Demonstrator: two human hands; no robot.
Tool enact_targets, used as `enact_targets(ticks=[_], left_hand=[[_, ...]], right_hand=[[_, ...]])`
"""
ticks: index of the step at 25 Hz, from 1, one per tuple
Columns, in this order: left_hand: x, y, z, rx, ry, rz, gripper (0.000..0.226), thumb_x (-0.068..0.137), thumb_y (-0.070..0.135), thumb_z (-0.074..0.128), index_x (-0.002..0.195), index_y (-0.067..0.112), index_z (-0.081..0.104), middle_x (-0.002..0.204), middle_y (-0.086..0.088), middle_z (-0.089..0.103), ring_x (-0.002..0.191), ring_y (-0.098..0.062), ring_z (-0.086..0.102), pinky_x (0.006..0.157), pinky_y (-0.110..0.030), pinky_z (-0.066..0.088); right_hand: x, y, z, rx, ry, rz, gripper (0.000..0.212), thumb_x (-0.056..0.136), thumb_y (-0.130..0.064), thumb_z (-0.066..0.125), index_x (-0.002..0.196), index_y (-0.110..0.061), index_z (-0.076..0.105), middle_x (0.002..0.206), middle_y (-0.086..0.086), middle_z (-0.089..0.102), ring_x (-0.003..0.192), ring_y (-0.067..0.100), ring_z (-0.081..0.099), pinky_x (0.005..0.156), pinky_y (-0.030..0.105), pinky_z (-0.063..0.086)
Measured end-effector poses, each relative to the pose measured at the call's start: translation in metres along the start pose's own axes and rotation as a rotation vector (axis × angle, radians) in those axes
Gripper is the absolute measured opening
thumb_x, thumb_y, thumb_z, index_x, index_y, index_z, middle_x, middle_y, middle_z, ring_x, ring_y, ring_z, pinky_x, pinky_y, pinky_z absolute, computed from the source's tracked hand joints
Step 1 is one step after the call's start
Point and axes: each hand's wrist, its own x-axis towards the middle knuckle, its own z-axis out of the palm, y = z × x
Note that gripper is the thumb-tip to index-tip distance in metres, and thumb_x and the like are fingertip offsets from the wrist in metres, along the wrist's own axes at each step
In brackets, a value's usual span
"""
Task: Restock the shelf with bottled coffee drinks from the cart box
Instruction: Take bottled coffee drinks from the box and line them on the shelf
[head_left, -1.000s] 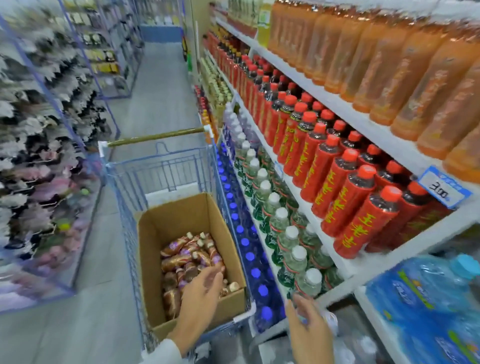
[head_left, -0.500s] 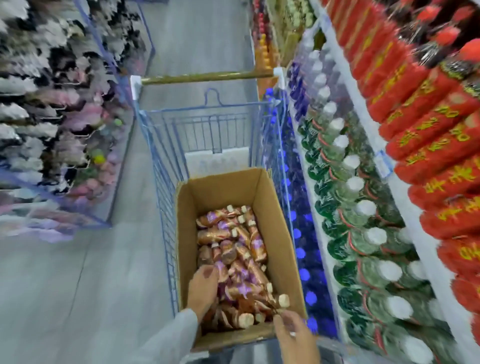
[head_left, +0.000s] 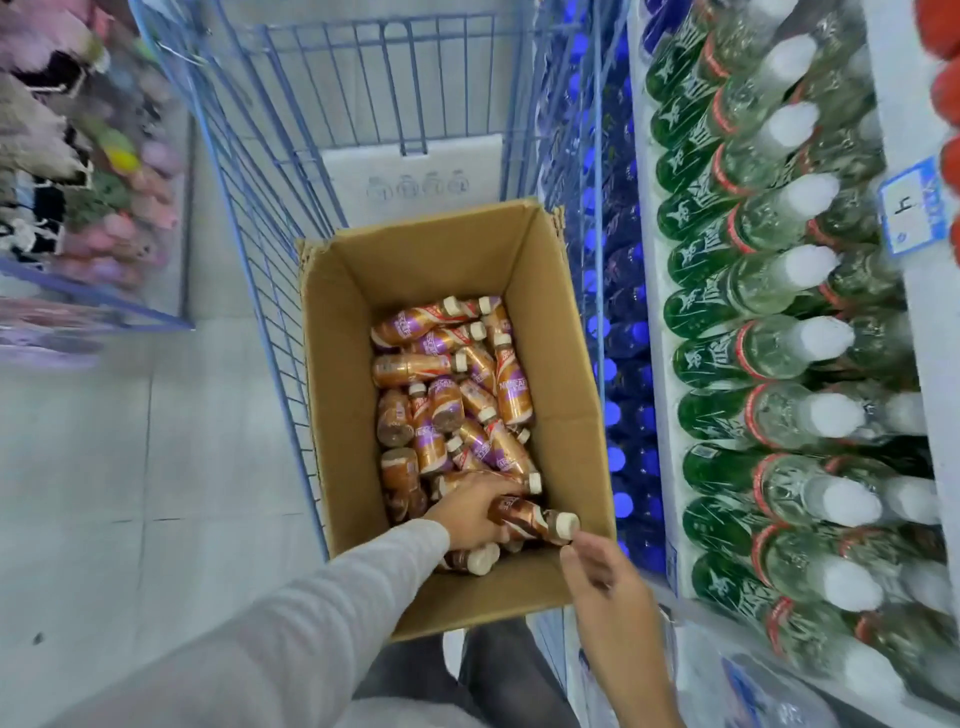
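An open cardboard box (head_left: 566, 358) stands in the blue wire cart (head_left: 249, 218). Several brown and purple coffee bottles (head_left: 457, 395) with cream caps lie loose in it. My left hand (head_left: 467, 512) reaches into the near end of the box and is shut on a coffee bottle (head_left: 535, 519), cap pointing right. My right hand (head_left: 613, 597) hovers at the box's near right corner, fingers apart, fingertips almost touching that bottle's cap.
The shelf (head_left: 649, 312) on the right carries rows of green-labelled bottles (head_left: 753, 332) with white caps, blue-capped bottles (head_left: 618, 374) below them and a blue price tag (head_left: 917, 208). A rack of plush goods (head_left: 78, 171) stands across the aisle on the left.
My view has tilted down onto the box. My left hand has closed on a bottle and raised it a little, and my right hand has moved closer to its cap.
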Motion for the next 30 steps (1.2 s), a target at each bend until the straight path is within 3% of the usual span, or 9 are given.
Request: enact_targets(ticks=[3, 6, 9, 12, 15, 17, 20, 25, 30], left_hand=[[0.015, 0.016, 0.005, 0.16, -0.18, 0.011, 0.084, 0.073, 0.027, 0.081, 0.144, 0.041, 0.039, 0.147, 0.0, 0.047, 0.133, -0.023, 0.043, 0.115, -0.045, 0.034], [0.012, 0.02, -0.004, 0.059, -0.18, -0.036, 0.077, 0.074, 0.034, 0.079, 0.142, 0.038, 0.041, 0.138, 0.0, 0.053, 0.126, -0.024, 0.05, 0.11, -0.045, 0.04], [-0.016, 0.024, -0.029, -0.24, 0.006, -0.121, 0.088, 0.078, 0.043, 0.078, 0.152, 0.033, 0.031, 0.145, 0.002, 0.049, 0.131, -0.02, 0.049, 0.111, -0.038, 0.039], [-0.073, 0.026, -0.069, -0.569, 0.237, -0.14, 0.081, 0.076, 0.047, 0.082, 0.142, 0.038, 0.037, 0.124, 0.018, 0.056, 0.109, -0.003, 0.058, 0.096, -0.025, 0.046], [-0.132, 0.023, -0.095, -0.809, 0.468, -0.07, 0.064, 0.074, 0.046, 0.081, 0.131, 0.04, 0.051, 0.111, 0.019, 0.067, 0.098, -0.003, 0.068, 0.084, -0.023, 0.055], [-0.162, 0.016, -0.098, -0.975, 0.625, -0.054, 0.051, 0.079, 0.039, 0.079, 0.123, 0.045, 0.054, 0.106, 0.016, 0.07, 0.096, -0.007, 0.07, 0.075, -0.025, 0.059], [-0.19, 0.005, -0.093, -1.157, 0.796, -0.067, 0.049, 0.082, 0.028, 0.079, 0.126, 0.037, 0.058, 0.111, 0.002, 0.071, 0.099, -0.022, 0.071, 0.08, -0.045, 0.061], [-0.209, -0.011, -0.072, -1.276, 0.923, -0.095, 0.037, 0.075, 0.027, 0.074, 0.109, 0.038, 0.066, 0.098, -0.007, 0.071, 0.082, -0.03, 0.072, 0.071, -0.044, 0.06], [-0.208, -0.021, -0.051, -1.254, 0.913, -0.122, 0.056, 0.068, 0.04, 0.078, 0.121, 0.037, 0.061, 0.106, -0.007, 0.072, 0.091, -0.031, 0.072, 0.072, -0.042, 0.06]], right_hand=[[0.002, 0.002, -0.006, 0.013, -0.004, 0.031, 0.01, 0.094, -0.028, 0.067, 0.102, -0.034, 0.068, 0.096, -0.017, 0.071, 0.088, -0.01, 0.063, 0.067, 0.005, 0.044], [0.003, 0.0, -0.006, -0.01, -0.036, 0.018, 0.009, 0.095, -0.03, 0.067, 0.102, -0.035, 0.068, 0.095, -0.018, 0.071, 0.088, -0.014, 0.062, 0.068, 0.003, 0.043], [0.004, -0.004, -0.002, -0.009, -0.067, -0.004, 0.009, 0.095, -0.03, 0.067, 0.103, -0.034, 0.069, 0.096, -0.018, 0.072, 0.09, -0.01, 0.064, 0.072, 0.009, 0.046], [0.011, -0.012, 0.006, -0.074, -0.129, -0.033, 0.011, 0.096, -0.032, 0.065, 0.106, -0.034, 0.068, 0.102, -0.016, 0.07, 0.092, -0.004, 0.064, 0.075, 0.014, 0.047], [0.031, -0.021, 0.028, -0.195, -0.243, -0.062, 0.017, 0.097, -0.034, 0.062, 0.113, -0.03, 0.065, 0.107, -0.014, 0.068, 0.097, 0.002, 0.064, 0.074, 0.015, 0.049], [0.054, -0.026, 0.056, -0.302, -0.327, -0.085, 0.024, 0.097, -0.035, 0.061, 0.119, -0.026, 0.065, 0.11, -0.011, 0.068, 0.101, 0.007, 0.063, 0.085, 0.022, 0.052], [0.093, -0.033, 0.11, -0.378, -0.44, -0.082, 0.028, 0.094, -0.035, 0.062, 0.118, -0.022, 0.063, 0.107, -0.006, 0.068, 0.102, 0.016, 0.063, 0.096, 0.038, 0.052], [0.138, -0.029, 0.208, -0.46, -0.545, -0.041, 0.047, 0.084, -0.042, 0.067, 0.119, -0.012, 0.062, 0.116, 0.008, 0.067, 0.111, 0.03, 0.063, 0.099, 0.04, 0.05], [0.157, -0.008, 0.252, -0.513, -0.427, -0.113, 0.075, 0.062, -0.056, 0.077, 0.124, -0.017, 0.061, 0.125, 0.008, 0.057, 0.11, 0.031, 0.06, 0.098, 0.039, 0.051]])
